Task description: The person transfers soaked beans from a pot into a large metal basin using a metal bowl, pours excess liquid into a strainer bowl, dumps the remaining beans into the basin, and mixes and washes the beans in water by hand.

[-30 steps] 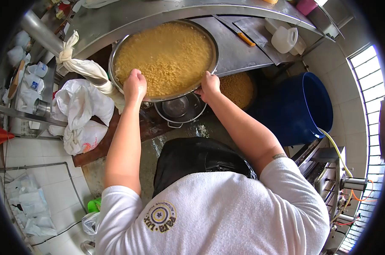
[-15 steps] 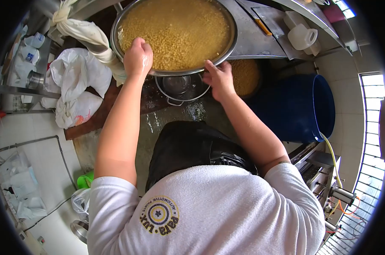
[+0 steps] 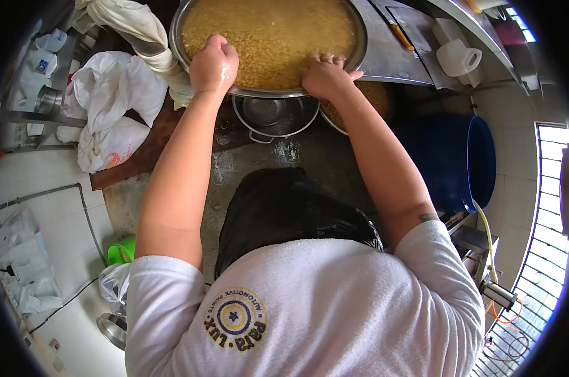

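A wide metal basin (image 3: pixel 363 39) holds pale yellow grains (image 3: pixel 259 63) under cloudy water at the top of the view. My left hand (image 3: pixel 214 68) is closed at its near left rim, fingers curled; the wrist looks wet. Over the near right rim reaches my right hand (image 3: pixel 328 76), fingers stretched out at the water and thumb pointing right. Its fingertips partly disappear into the basin. Below the near rim stands a two-toned metal pot (image 3: pixel 276 116) with a loop handle, partly covered by the basin. A second container of grains (image 3: pixel 367 100) shows behind my right forearm.
A blue barrel (image 3: pixel 438 163) lies open-mouthed at right, near a pale hose (image 3: pixel 484 226). White sacks (image 3: pixel 112 103) stand at left beside a knotted cloth (image 3: pixel 124 25). The metal counter (image 3: pixel 385 63) carries an orange-handled knife (image 3: pixel 402 36) and a white jug (image 3: pixel 457 58).
My right hand has left its grip outside the rim and now reaches over it into the basin. My left hand stays closed at the left rim. The view has shifted slightly.
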Demonstrator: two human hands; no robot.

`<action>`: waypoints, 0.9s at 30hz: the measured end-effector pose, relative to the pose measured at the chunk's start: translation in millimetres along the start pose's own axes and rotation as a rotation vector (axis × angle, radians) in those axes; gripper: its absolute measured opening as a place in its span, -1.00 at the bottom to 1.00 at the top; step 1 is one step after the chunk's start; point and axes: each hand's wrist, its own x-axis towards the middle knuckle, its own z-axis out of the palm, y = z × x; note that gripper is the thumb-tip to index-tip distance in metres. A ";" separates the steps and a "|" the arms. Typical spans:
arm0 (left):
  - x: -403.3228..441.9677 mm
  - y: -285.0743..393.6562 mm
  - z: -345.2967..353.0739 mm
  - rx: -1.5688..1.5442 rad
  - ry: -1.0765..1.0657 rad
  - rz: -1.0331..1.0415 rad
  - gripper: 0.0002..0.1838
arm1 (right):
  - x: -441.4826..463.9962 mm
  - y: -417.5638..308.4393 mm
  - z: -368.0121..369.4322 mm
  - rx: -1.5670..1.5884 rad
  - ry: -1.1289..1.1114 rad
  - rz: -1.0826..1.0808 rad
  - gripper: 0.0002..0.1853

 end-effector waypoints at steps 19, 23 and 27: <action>0.0 -3.3 0.2 -0.109 -0.025 -0.020 -0.77 | -106.4 52.8 62.6 0.887 0.070 -0.573 -0.76; -8.9 -15.0 6.1 -0.975 -0.184 -0.439 -0.80 | -123.1 38.9 33.6 0.950 0.173 -0.549 -0.73; -111.9 74.1 -29.5 -0.881 -0.643 -0.104 -0.77 | -139.3 37.9 20.4 1.061 0.325 -0.586 -0.70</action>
